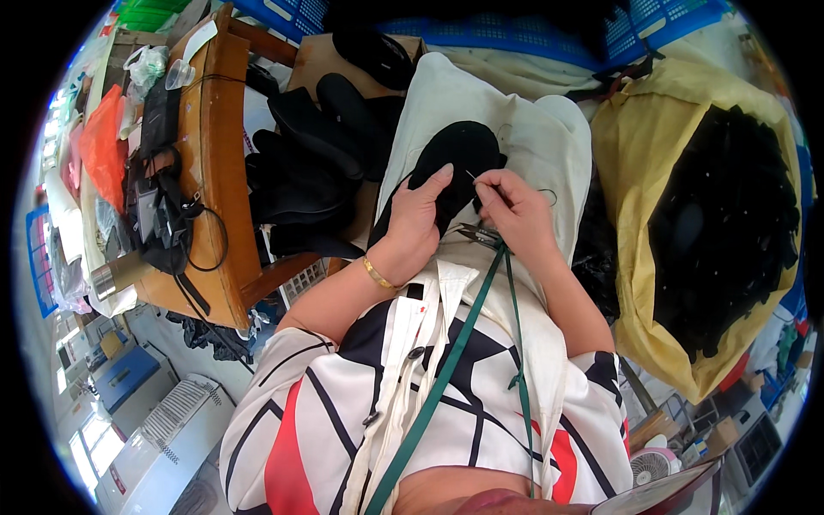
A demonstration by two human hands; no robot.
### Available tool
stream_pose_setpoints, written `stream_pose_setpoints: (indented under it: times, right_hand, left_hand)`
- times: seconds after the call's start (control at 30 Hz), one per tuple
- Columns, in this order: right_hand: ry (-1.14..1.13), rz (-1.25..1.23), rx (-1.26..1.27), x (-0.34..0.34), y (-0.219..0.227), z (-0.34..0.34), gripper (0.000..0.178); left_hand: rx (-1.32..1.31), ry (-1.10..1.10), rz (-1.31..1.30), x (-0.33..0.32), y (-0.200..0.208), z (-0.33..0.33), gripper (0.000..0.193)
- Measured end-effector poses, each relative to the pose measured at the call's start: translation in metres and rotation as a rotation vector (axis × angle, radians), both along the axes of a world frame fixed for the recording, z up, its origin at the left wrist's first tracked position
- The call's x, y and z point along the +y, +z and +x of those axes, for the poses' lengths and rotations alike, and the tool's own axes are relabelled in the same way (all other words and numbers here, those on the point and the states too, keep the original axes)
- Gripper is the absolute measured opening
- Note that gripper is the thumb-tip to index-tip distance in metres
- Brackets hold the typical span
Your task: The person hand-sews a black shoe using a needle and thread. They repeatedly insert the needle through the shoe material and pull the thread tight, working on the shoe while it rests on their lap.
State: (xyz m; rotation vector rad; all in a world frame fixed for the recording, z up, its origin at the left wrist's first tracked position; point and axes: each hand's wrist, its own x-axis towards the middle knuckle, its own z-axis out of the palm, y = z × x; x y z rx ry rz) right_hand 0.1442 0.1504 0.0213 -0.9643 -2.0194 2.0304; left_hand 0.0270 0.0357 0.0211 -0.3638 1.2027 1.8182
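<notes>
A black, round-toed shoe (463, 148) lies over the white cloth on my lap. My left hand (415, 215) grips its left side, thumb pressed on the upper surface. Close by on the right, my right hand (513, 208) is closed in a pinch around a thin needle-like tool (470, 175), its tip pointing at the shoe. Small metal scissors (477, 233) hang on a green ribbon (446, 371) just below my right fingers. A dark thin loop (549, 197) shows beside that hand; what it belongs to is unclear.
Several black shoes (313, 146) are heaped left of my lap, beside a wooden table (215, 172) with bags and cords. On the right stands a yellow sack (631, 172) full of black pieces (721, 232). Blue baskets (515, 39) line the far side.
</notes>
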Motion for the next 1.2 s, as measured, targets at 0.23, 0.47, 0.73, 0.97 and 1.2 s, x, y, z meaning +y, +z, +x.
stream_pose_setpoints:
  times: [0.23, 0.47, 0.73, 0.97, 1.2]
  right_hand:
    - [0.066, 0.224, -0.027, 0.003, -0.002, -0.013, 0.014]
    - [0.086, 0.239, -0.012, 0.005, -0.002, -0.012, 0.014]
    - [0.14, 0.027, -0.072, 0.014, -0.002, -0.013, 0.008]
    - [0.083, -0.006, -0.021, 0.003, -0.011, -0.008, 0.009]
    - [0.076, 0.075, 0.028, 0.0, -0.015, -0.003, 0.012]
  left_hand:
    - [0.008, 0.004, 0.002, -0.003, -0.005, 0.003, 0.028]
    - [0.017, 0.015, -0.023, -0.004, -0.012, 0.004, 0.026]
    - [0.085, -0.025, -0.061, -0.005, -0.006, 0.013, 0.025]
    - [0.084, -0.05, -0.024, -0.007, -0.009, 0.009, 0.013]
    - [0.071, -0.066, -0.043, -0.006, -0.009, 0.006, 0.009]
